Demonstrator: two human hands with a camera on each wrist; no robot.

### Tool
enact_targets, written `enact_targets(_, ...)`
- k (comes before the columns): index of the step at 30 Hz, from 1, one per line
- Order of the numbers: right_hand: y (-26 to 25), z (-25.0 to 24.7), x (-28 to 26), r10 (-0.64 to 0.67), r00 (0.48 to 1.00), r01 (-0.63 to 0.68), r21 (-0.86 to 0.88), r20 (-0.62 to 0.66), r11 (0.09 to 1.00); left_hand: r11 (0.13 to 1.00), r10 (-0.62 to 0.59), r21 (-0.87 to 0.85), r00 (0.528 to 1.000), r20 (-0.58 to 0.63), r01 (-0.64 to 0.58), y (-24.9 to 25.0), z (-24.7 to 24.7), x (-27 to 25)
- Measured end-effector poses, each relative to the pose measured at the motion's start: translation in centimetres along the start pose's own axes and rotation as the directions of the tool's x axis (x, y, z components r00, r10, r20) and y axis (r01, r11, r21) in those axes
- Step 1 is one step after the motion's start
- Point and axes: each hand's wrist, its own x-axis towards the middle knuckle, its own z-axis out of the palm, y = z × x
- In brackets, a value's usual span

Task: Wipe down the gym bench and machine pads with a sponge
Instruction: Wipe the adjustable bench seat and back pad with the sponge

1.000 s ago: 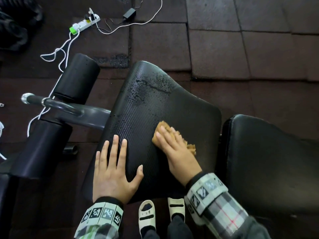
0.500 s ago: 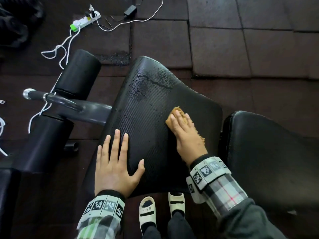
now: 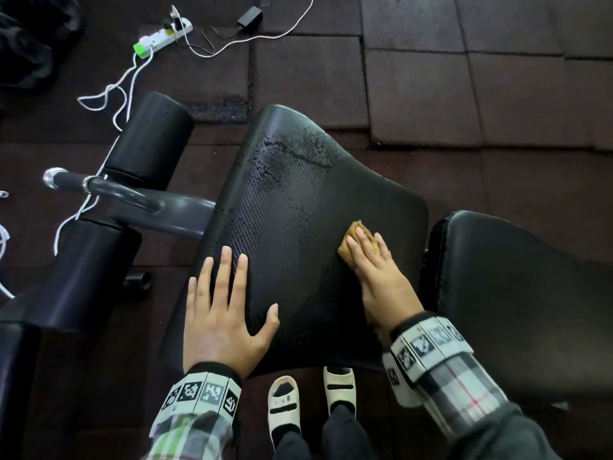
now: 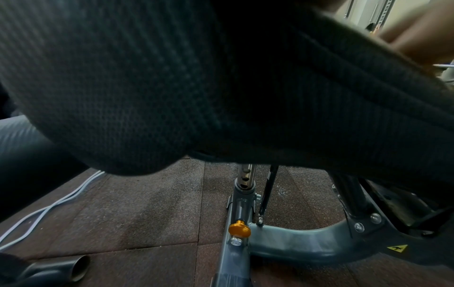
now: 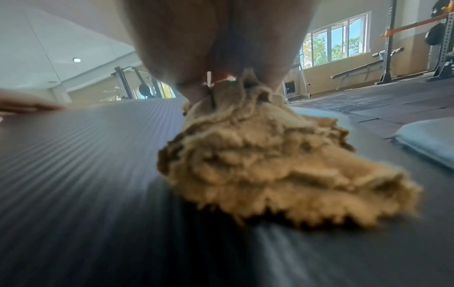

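Sponge (image 3: 360,242): tan, ragged-edged, lying flat on the textured black seat pad (image 3: 298,227), toward the pad's 3 o'clock edge in the head view. In the right wrist view it (image 5: 265,165) bulges out from under the palm, frayed margin trailing on the ribbed surface.

Right hand (image 3: 381,277): laid over the sponge, fingers straight and together, pressing it down; the grip is a flat-palm press, not a curl round the thing.

Left hand (image 3: 222,313): spread flat on the pad near its 7 o'clock corner, fingers wide, holding nothing; judged to be bracing the pad.

Wet patch (image 3: 285,157): beaded droplets and a dark streak, at the pad's narrow far end, about 11 o'clock from the sponge. The pad's long axis runs from 5 o'clock up to 11 o'clock, so that patch lies along it, well apart from the sponge.

Back pad (image 3: 517,293): smooth black, just beside the seat pad at 3 o'clock, nearer the right hand.

Roller pads (image 3: 149,137): two black cylinders on a grey bar at 9 o'clock, nearer the left hand.

Judgement: the next stroke likely pushes the sponge up the axis toward 11 o'clock.
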Motion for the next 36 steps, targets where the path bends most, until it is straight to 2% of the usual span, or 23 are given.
enact_targets(3, -2.7, 0.3, 2.7, 0.008, 1.000, -0.007, 0.040, -0.007, 0.999, 1.000, 0.000, 0.002, 1.000, 0.000, 0.000, 0.0, 0.1, 0.0)
enact_targets(5, -4.2, 0.8, 2.5, -0.064, 0.998, 0.065, 0.022, -0.029, 0.998, 1.000, 0.001, 0.003, 1.000, 0.000, -0.001, 0.0, 0.1, 0.0)
enact_targets(11, -4.2, 2.0, -4.6, -0.187, 0.981, 0.187, 0.019, 0.040, 0.982, 1.000, 0.002, -0.003, 1.000, -0.006, -0.002, 0.1, 0.0, 0.1)
enact_targets(14, -2.4, 1.9, -8.7, -0.175, 0.983, 0.174, 0.028, 0.055, 0.984, 1.000, 0.006, -0.014, 1.000, 0.005, -0.006, -0.2, 0.0, 0.1)
enact_targets(17, -0.6, 1.6, -10.6, -0.129, 0.991, 0.128, 0.037, 0.037, 0.991, 0.996, 0.004, -0.088, 1.000, -0.014, -0.005, -0.7, -0.2, 0.0)
enact_targets(23, -2.6, 2.1, -7.6, -0.041, 0.997, 0.047, 0.091, -0.072, 0.995, 0.945, -0.236, -0.245, 0.970, -0.057, 0.216, -4.4, -0.9, -1.8)
enact_targets(27, -7.0, 3.4, -5.3, -0.202, 0.975, 0.205, 0.023, -0.094, 0.979, 0.867, -0.284, -0.430, 0.959, -0.012, 0.252, -5.4, 0.0, -2.9)
enact_targets(31, -10.1, 5.0, -8.2, -0.322, 0.947, 0.322, 0.044, 0.009, 0.946, 0.844, -0.294, -0.486, 0.954, -0.063, 0.228, -5.0, 0.3, -2.8)
enact_targets(34, -8.0, 5.0, -11.5, -0.354, 0.935, 0.354, -0.003, 0.037, 0.935, 0.834, -0.333, -0.484, 0.941, -0.057, 0.265, -4.8, 0.3, -2.9)
enact_targets(36, -5.5, 4.5, -12.7, -0.301, 0.953, 0.302, -0.032, 0.020, 0.953, 0.831, -0.350, -0.478, 0.935, -0.053, 0.284, -4.7, 0.3, -2.9)
